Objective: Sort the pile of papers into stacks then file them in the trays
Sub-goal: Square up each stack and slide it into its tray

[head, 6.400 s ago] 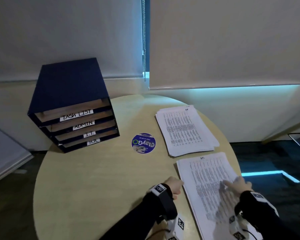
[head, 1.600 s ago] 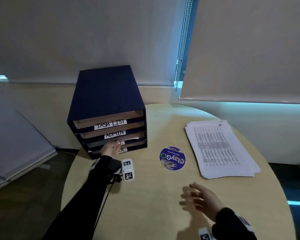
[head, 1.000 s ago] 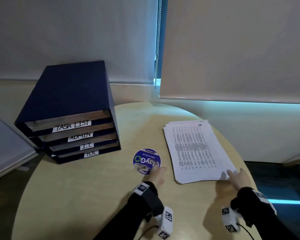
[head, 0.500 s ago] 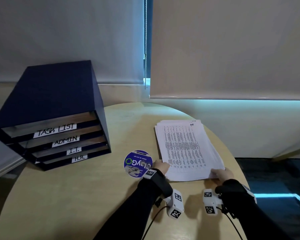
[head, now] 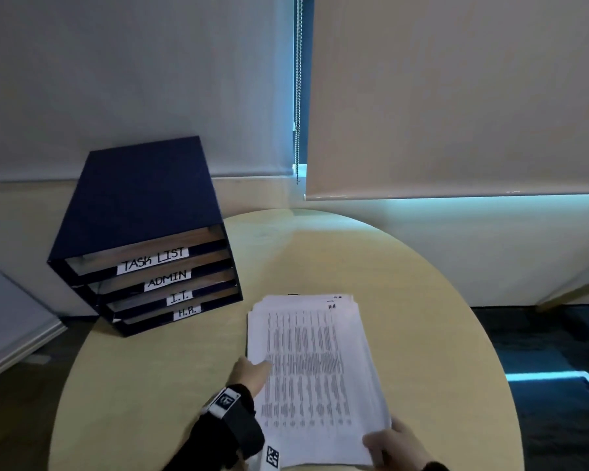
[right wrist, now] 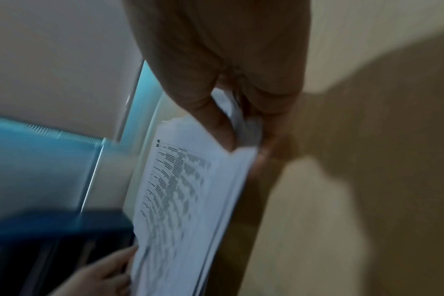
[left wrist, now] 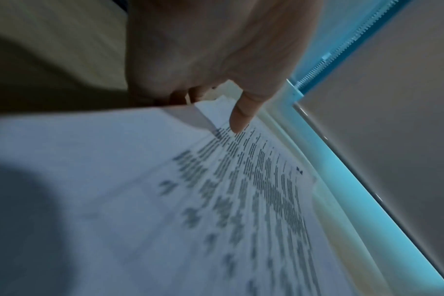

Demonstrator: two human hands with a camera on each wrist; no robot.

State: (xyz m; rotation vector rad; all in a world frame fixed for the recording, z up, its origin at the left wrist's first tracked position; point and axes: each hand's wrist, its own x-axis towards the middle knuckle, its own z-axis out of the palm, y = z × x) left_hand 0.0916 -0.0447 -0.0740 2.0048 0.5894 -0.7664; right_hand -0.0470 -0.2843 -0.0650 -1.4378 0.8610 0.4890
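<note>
A thick stack of printed papers (head: 312,375) is held over the middle of the round wooden table (head: 170,385). My left hand (head: 252,370) grips its left edge, thumb on top (left wrist: 241,118) and fingers under it. My right hand (head: 393,443) pinches the near right corner, thumb on top (right wrist: 216,124) of the papers (right wrist: 180,200). The dark blue tray unit (head: 140,212) stands at the table's back left, with slots labelled TASK LIST (head: 152,260), ADMIN, I.T. and H.R.
Roller blinds (head: 456,96) and a bead chain (head: 298,79) hang behind the table. A pale board (head: 11,321) leans at the far left. Bare tabletop lies between the tray unit and the papers. Dark floor shows to the right.
Both hands have taken hold of the paper stack and brought it left and toward me over the table's middle. The round blue sticker is now hidden under it.
</note>
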